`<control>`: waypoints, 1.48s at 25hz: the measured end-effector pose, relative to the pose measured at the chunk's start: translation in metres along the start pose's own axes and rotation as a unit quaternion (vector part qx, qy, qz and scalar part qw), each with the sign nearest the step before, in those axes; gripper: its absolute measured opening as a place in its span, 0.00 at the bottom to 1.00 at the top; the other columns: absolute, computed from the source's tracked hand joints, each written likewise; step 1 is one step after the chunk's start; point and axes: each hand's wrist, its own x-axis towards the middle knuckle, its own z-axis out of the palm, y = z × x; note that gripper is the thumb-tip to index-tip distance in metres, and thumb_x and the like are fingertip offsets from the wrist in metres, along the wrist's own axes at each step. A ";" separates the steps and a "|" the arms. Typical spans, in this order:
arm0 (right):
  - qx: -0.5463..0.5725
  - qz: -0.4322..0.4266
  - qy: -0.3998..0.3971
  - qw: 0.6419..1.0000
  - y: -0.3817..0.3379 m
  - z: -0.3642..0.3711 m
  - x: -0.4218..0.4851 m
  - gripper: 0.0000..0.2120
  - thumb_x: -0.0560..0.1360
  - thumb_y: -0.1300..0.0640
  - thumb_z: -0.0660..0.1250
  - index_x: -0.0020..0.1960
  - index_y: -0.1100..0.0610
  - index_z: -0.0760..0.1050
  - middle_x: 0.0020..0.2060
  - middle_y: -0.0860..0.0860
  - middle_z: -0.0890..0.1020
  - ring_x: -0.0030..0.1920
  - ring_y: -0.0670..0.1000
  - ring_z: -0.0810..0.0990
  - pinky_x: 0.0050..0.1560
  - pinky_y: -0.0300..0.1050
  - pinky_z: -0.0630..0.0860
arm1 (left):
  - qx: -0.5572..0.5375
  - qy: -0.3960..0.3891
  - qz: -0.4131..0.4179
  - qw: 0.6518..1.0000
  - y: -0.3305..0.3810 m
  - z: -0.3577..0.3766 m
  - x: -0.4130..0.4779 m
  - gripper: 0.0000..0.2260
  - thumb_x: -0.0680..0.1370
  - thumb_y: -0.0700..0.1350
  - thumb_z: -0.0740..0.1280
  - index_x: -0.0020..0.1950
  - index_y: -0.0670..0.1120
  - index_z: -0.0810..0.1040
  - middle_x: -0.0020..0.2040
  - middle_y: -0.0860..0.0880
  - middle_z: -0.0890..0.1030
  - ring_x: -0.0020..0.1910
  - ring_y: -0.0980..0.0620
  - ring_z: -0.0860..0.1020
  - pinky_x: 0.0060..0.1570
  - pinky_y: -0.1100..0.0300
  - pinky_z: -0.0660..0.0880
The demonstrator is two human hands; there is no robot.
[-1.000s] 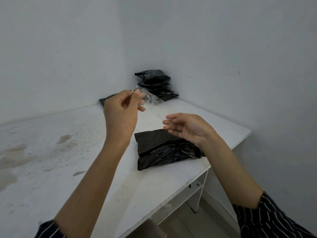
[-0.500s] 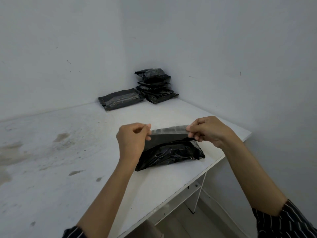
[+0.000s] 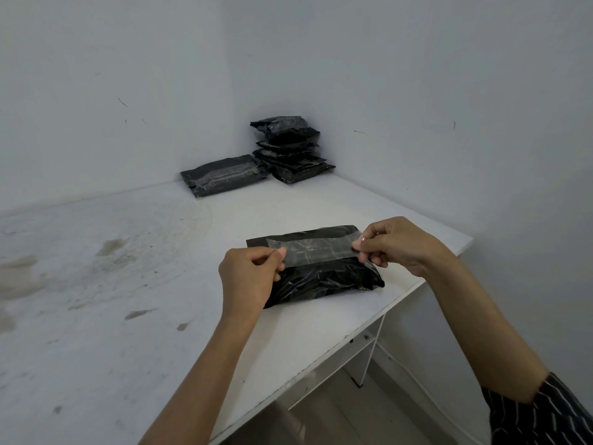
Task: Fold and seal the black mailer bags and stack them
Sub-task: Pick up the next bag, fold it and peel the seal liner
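Now that you've lowered the clear strip (image 3: 317, 252) onto the mailer bag (image 3: 330, 281), left hand (image 3: 247, 277) and right hand (image 3: 401, 245) each pinch an end. Seal nearly made.

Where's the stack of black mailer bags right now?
Head view: the stack sits in the far corner of the table, a single flat bag just left of it.

Plain white counter (image 3: 96, 332), stained brown toward the left, set into the far corner between two bare, lightly scuffed pale walls (image 3: 433, 75), pale floor (image 3: 369, 419) below its right edge.
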 end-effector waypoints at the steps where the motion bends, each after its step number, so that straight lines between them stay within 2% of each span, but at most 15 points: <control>1: -0.001 0.000 0.000 1.000 0.000 0.000 0.000 0.06 0.73 0.66 0.69 0.37 0.64 0.76 0.28 0.55 0.80 0.23 0.46 0.71 0.27 0.38 0.67 | 0.001 0.000 0.001 1.000 -0.001 0.000 -0.001 0.08 0.74 0.42 0.71 0.34 0.48 0.82 0.31 0.51 0.82 0.25 0.61 0.75 0.38 0.67 0.76; 8: -0.033 -0.003 0.010 0.999 0.004 0.004 -0.001 0.05 0.73 0.66 0.69 0.38 0.64 0.76 0.28 0.55 0.79 0.23 0.45 0.70 0.27 0.38 0.67 | 0.033 0.000 0.010 0.999 -0.004 0.001 -0.006 0.06 0.74 0.41 0.71 0.38 0.42 0.84 0.30 0.53 0.80 0.25 0.61 0.76 0.34 0.72 0.75; 12: -0.079 -0.020 0.037 0.996 0.004 0.009 -0.004 0.05 0.74 0.64 0.69 0.41 0.65 0.76 0.28 0.55 0.79 0.25 0.47 0.70 0.25 0.37 0.65 | 0.093 0.009 0.048 0.995 -0.009 0.007 -0.013 0.09 0.75 0.41 0.70 0.37 0.39 0.84 0.32 0.43 0.82 0.33 0.44 0.80 0.40 0.53 0.78; 16: -0.145 -0.048 0.081 0.985 0.004 0.015 -0.004 0.07 0.74 0.60 0.70 0.41 0.64 0.77 0.29 0.55 0.81 0.22 0.42 0.71 0.25 0.32 0.66 | 0.139 0.012 0.073 0.988 -0.011 0.012 -0.013 0.09 0.76 0.44 0.69 0.41 0.40 0.84 0.33 0.44 0.82 0.33 0.47 0.80 0.40 0.52 0.79; 18: -0.221 -0.053 0.118 0.967 0.003 0.017 -0.005 0.10 0.73 0.52 0.72 0.42 0.59 0.76 0.28 0.53 0.81 0.26 0.39 0.75 0.33 0.36 0.71 | 0.192 0.015 0.075 0.978 -0.012 0.013 -0.014 0.12 0.77 0.48 0.68 0.41 0.41 0.84 0.33 0.45 0.82 0.32 0.48 0.79 0.40 0.51 0.78; 20: -0.297 -0.035 0.153 0.942 0.005 0.015 -0.006 0.18 0.71 0.43 0.71 0.49 0.55 0.72 0.26 0.50 0.80 0.40 0.45 0.79 0.44 0.44 0.72 | 0.246 0.015 0.069 0.967 -0.012 0.014 -0.014 0.16 0.77 0.52 0.65 0.40 0.42 0.83 0.32 0.47 0.80 0.33 0.47 0.77 0.42 0.50 0.76; 23: -0.267 0.014 0.142 0.953 0.015 0.009 -0.009 0.19 0.72 0.43 0.70 0.52 0.55 0.69 0.28 0.51 0.81 0.45 0.50 0.79 0.50 0.49 0.72 | 0.341 0.031 0.043 0.939 -0.013 0.013 -0.012 0.19 0.76 0.59 0.64 0.43 0.42 0.77 0.36 0.48 0.78 0.36 0.49 0.75 0.44 0.55 0.70; 26: -0.245 0.000 0.218 0.945 0.029 0.010 -0.013 0.14 0.75 0.51 0.68 0.55 0.58 0.72 0.41 0.55 0.83 0.49 0.53 0.79 0.50 0.47 0.71 | 0.342 0.064 0.028 0.937 -0.012 0.006 -0.011 0.21 0.74 0.57 0.67 0.56 0.42 0.71 0.50 0.45 0.77 0.49 0.46 0.76 0.49 0.55 0.69; 28: -0.272 -0.120 0.328 0.897 0.031 0.022 -0.024 0.12 0.77 0.56 0.64 0.59 0.60 0.73 0.50 0.55 0.79 0.52 0.54 0.76 0.52 0.45 0.65 | 0.329 0.090 0.125 0.932 -0.008 0.008 -0.015 0.17 0.77 0.50 0.66 0.61 0.41 0.72 0.57 0.42 0.75 0.56 0.46 0.73 0.54 0.56 0.67; 29: -0.282 -0.200 0.350 0.871 0.028 0.032 -0.029 0.12 0.78 0.58 0.63 0.60 0.60 0.73 0.53 0.54 0.78 0.54 0.54 0.75 0.53 0.44 0.63 | 0.322 0.079 0.188 0.924 -0.006 0.013 -0.018 0.17 0.78 0.47 0.64 0.64 0.40 0.72 0.62 0.41 0.74 0.60 0.45 0.72 0.58 0.56 0.67; 31: -0.285 -0.282 0.281 0.872 0.024 0.057 -0.035 0.15 0.79 0.59 0.60 0.64 0.60 0.72 0.60 0.55 0.77 0.59 0.54 0.74 0.60 0.45 0.64 | 0.300 -0.023 0.260 0.918 -0.002 0.026 -0.024 0.20 0.81 0.46 0.58 0.71 0.39 0.65 0.72 0.39 0.64 0.72 0.43 0.63 0.70 0.51 0.60; 32: -0.292 -0.277 0.228 0.887 0.027 0.069 -0.035 0.18 0.80 0.57 0.57 0.68 0.60 0.70 0.65 0.55 0.74 0.65 0.54 0.72 0.65 0.46 0.63 | 0.295 -0.092 0.257 0.916 -0.003 0.032 -0.027 0.22 0.82 0.47 0.54 0.75 0.39 0.59 0.76 0.41 0.56 0.76 0.44 0.53 0.74 0.51 0.52; 34: -0.317 -0.225 0.169 0.906 0.036 0.086 -0.033 0.24 0.81 0.52 0.48 0.74 0.59 0.62 0.74 0.54 0.63 0.74 0.50 0.60 0.72 0.43 0.55 | 0.306 -0.182 0.214 0.910 -0.012 0.039 -0.033 0.26 0.83 0.53 0.47 0.77 0.41 0.45 0.78 0.44 0.41 0.76 0.48 0.39 0.76 0.53 0.44; 35: -0.321 -0.198 0.168 0.911 0.041 0.090 -0.031 0.25 0.82 0.50 0.45 0.75 0.58 0.58 0.76 0.53 0.57 0.76 0.49 0.56 0.73 0.43 0.53 | 0.308 -0.193 0.195 0.911 -0.017 0.040 -0.035 0.28 0.82 0.54 0.46 0.76 0.42 0.40 0.77 0.44 0.38 0.75 0.49 0.37 0.75 0.55 0.42; 37: -0.303 -0.147 0.186 0.923 0.044 0.093 -0.031 0.25 0.83 0.48 0.46 0.77 0.56 0.54 0.77 0.51 0.51 0.76 0.50 0.57 0.72 0.46 0.59 | 0.290 -0.190 0.151 0.926 -0.020 0.040 -0.040 0.32 0.82 0.53 0.51 0.75 0.41 0.33 0.76 0.43 0.35 0.75 0.49 0.36 0.73 0.60 0.40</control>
